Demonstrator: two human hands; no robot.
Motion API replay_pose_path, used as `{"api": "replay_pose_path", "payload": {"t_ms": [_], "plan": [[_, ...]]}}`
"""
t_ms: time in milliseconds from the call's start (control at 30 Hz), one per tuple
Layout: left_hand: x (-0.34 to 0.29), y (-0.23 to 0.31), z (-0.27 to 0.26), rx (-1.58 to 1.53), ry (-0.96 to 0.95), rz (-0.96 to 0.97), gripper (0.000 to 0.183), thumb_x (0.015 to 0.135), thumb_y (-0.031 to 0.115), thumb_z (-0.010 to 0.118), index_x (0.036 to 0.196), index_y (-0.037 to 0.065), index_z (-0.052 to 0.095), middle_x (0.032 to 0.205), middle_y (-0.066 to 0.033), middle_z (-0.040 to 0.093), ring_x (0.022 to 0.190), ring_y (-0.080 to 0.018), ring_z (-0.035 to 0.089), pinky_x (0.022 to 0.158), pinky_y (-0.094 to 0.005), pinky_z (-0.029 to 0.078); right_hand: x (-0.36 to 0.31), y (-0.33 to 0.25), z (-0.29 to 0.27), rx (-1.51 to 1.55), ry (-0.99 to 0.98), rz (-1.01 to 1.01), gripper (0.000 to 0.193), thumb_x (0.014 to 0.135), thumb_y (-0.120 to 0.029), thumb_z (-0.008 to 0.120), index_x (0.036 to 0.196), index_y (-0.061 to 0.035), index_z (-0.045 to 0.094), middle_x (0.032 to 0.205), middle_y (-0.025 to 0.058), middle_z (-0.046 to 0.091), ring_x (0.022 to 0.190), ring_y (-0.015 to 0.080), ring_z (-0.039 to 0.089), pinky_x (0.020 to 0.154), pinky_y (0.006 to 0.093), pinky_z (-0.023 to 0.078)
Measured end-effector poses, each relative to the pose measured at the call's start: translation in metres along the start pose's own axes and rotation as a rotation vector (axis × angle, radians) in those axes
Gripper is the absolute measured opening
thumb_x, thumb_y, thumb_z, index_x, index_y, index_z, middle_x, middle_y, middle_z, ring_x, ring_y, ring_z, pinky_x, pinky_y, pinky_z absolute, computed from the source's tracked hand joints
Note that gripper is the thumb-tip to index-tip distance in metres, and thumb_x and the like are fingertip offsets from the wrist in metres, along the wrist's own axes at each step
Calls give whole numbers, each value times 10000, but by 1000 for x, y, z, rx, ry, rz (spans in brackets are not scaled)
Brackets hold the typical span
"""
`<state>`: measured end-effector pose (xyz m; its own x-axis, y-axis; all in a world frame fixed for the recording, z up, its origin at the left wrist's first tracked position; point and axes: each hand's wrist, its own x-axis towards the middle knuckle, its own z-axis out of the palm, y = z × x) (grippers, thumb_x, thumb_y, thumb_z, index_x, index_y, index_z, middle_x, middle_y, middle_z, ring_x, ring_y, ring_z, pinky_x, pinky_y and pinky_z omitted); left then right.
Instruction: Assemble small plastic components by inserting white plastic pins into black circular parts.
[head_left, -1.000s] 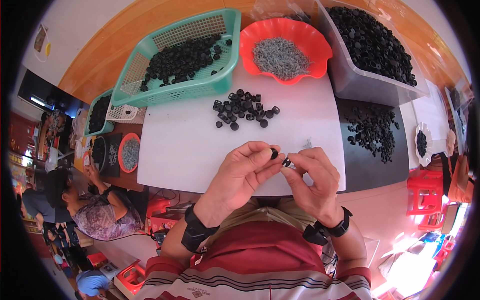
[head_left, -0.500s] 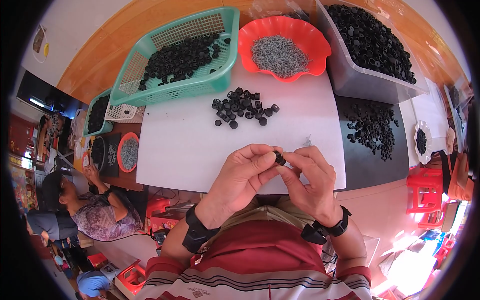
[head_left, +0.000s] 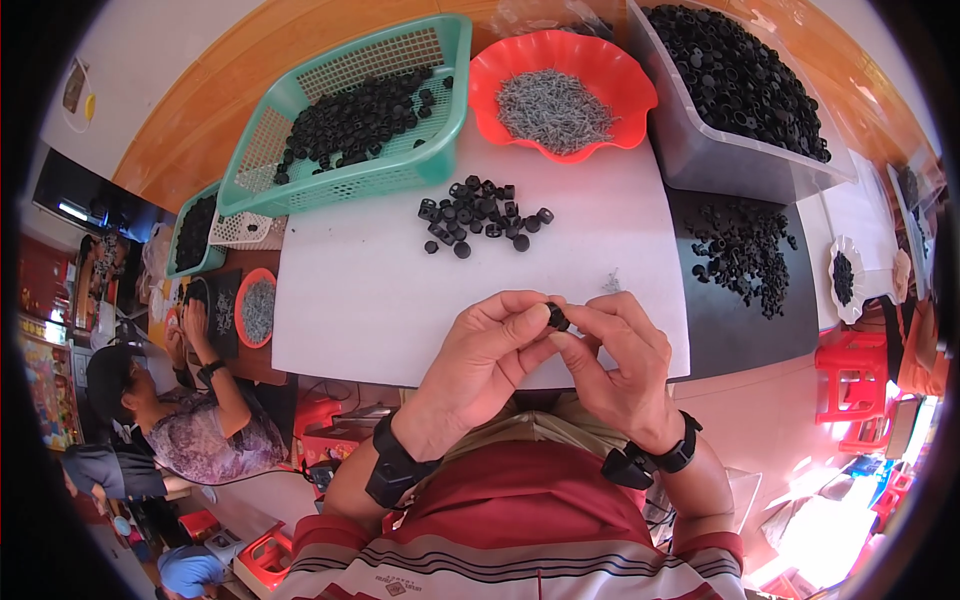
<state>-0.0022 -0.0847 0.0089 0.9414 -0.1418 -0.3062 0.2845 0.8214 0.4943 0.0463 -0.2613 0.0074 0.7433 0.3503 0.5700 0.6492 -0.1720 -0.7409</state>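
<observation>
Above the near edge of the white work sheet (head_left: 350,300), my left hand (head_left: 490,350) pinches a small round black plastic part (head_left: 557,318) between thumb and fingers. My right hand (head_left: 622,365) closes on the same part from the other side, fingertips and thumb against it. Anything smaller between the fingertips is hidden. Just beyond my right fingers lies a little group of thin grey screws (head_left: 612,281). Farther off, a loose heap of black plastic parts (head_left: 480,212) is spread on the sheet.
At the back stand a green basket (head_left: 340,190) of black parts, a red scalloped bowl (head_left: 640,90) of screws and a grey bin (head_left: 730,160) of black caps. More black pieces (head_left: 745,250) lie on the dark surface at right. A co-worker (head_left: 205,420) sits at left.
Both my hands keep nearly the same hold on the black part, which looks slightly turned. The co-worker's arm at left has reached farther forward. The whole view has shifted a little.
</observation>
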Motion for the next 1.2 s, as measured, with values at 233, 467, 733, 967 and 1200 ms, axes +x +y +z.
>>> {"api": "replay_pose_path", "payload": {"t_ms": [233, 467, 733, 967, 1200], "plan": [[1, -8, 3, 105, 32, 87, 153, 1012, 74, 663, 1147, 13, 701, 1220, -134, 712, 1060, -188, 712, 952, -328, 614, 0, 0, 0, 1, 28, -25, 303, 824, 29, 808, 1111, -18, 721, 902, 98, 665, 640, 195, 643, 526, 302, 507], [-1, -11, 8, 138, 42, 110, 196, 1011, 84, 669, 1178, -11, 707, 1242, -148, 710, 1055, -193, 715, 952, -328, 613, 0, -1, -1, -22, 57, -58, 297, 811, 45, 814, 1089, 1, 722, 901, 108, 673, 655, 207, 665, 538, 303, 526], [-3, -13, 13, 149, 39, 164, 155, 1017, 63, 652, 1143, -1, 716, 1280, -174, 691, 1082, -194, 702, 950, -335, 611, -1, 0, -1, -90, 64, -137, 349, 790, 47, 822, 1120, 4, 714, 904, 119, 674, 647, 226, 671, 516, 311, 527], [-4, -16, 13, 179, 20, 215, 146, 1013, 43, 653, 1137, -3, 715, 1274, -177, 694, 1086, -208, 698, 978, -369, 596, -4, 2, 1, -138, 92, -201, 427, 765, 78, 816, 1169, 7, 698, 916, 119, 669, 640, 224, 660, 498, 315, 516], [-6, -17, 12, 245, 27, 237, 150, 1007, 22, 651, 1138, -26, 707, 1259, -190, 697, 1094, -225, 700, 992, -386, 593, -7, 4, 2, -166, 96, -212, 443, 754, 92, 815, 1172, 11, 693, 927, 116, 676, 640, 217, 661, 483, 304, 507]]}}
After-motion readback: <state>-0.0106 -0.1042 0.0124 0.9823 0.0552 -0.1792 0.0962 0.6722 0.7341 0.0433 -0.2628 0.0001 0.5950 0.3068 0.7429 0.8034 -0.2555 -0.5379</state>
